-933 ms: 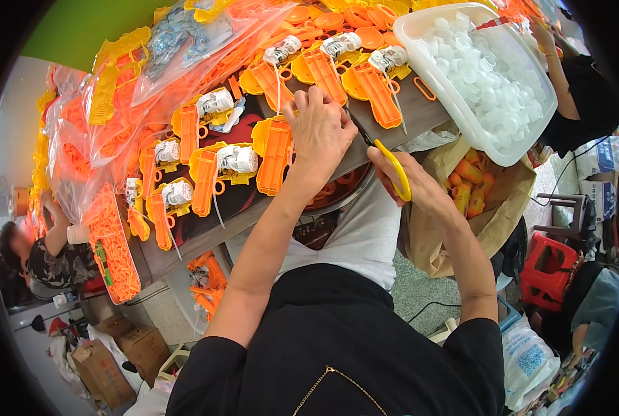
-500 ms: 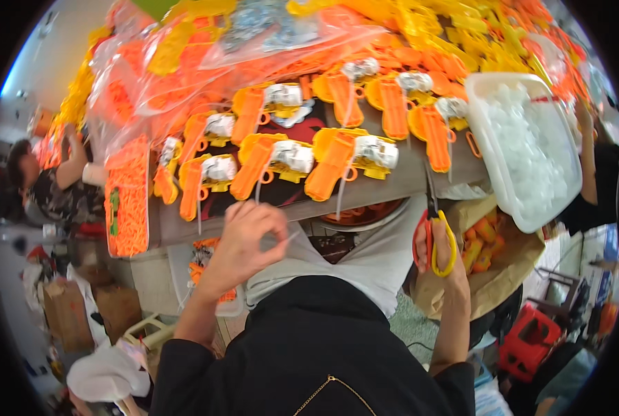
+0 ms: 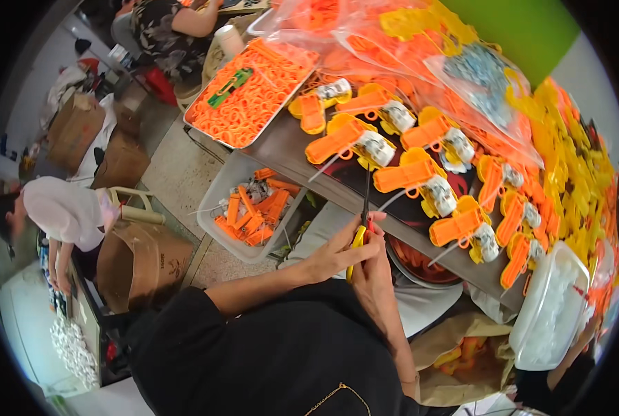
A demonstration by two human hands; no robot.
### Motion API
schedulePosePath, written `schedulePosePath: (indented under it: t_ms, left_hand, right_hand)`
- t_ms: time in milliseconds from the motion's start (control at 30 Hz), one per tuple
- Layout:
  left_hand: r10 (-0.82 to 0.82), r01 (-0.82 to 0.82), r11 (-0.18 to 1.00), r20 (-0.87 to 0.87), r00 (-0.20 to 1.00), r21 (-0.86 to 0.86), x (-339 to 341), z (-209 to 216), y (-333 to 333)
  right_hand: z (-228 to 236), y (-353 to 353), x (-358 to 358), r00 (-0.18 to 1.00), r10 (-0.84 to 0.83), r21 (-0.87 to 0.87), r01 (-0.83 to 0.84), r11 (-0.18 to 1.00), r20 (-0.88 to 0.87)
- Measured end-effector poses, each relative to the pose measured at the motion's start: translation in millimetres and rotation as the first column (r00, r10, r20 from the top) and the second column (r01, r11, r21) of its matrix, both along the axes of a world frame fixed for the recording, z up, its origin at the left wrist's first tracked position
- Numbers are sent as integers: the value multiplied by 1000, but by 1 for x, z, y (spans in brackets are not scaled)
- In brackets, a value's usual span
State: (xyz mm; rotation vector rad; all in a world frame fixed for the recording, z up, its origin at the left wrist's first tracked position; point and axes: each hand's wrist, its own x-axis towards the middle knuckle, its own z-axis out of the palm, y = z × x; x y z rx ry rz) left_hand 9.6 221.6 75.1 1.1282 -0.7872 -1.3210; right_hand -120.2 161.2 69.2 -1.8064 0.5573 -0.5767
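In my right hand is a pair of scissors with yellow and red handles, its dark blades pointing up toward the table. My left hand is bent in against the right hand and the scissor handles; anything between its fingers is hidden. Beyond the blade tips lies an orange and yellow toy gun with a silvery-white wrapped cylinder and a pale strap. Beside it rests a similar toy gun, its strap hanging toward me. Another toy gun lies farther right, near the table edge.
A tray of small orange parts sits at the table's left end. Below it stands a white bin of orange pieces. At right are a white tub and a paper sack. Other people work nearby.
The view has swung left. My hands, apart before, have come together in front of the table, with the scissors upright between them.
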Motion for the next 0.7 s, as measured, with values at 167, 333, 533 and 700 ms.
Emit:
schedulePosePath:
  t_ms: [167,333,533,700]
  left_hand:
    - [305,-292,947,93,948,-132,53,21,-1]
    - [465,-479,747,877,-120,-461,187,65,-15]
    - [-51,-642,702,878,-476,-308,245,40,-36]
    - [8,-597,670,808,-590,-442,262,8,-31]
  right_hand:
    - [36,9,26,997,-9,44,13,999,-79]
    - [21,-16,11,982,-188,-86,189,978,22]
    - [16,-17,11,974,-225,70,223,972,17]
    - [14,-18,6,980,-185,143,195,970,-77]
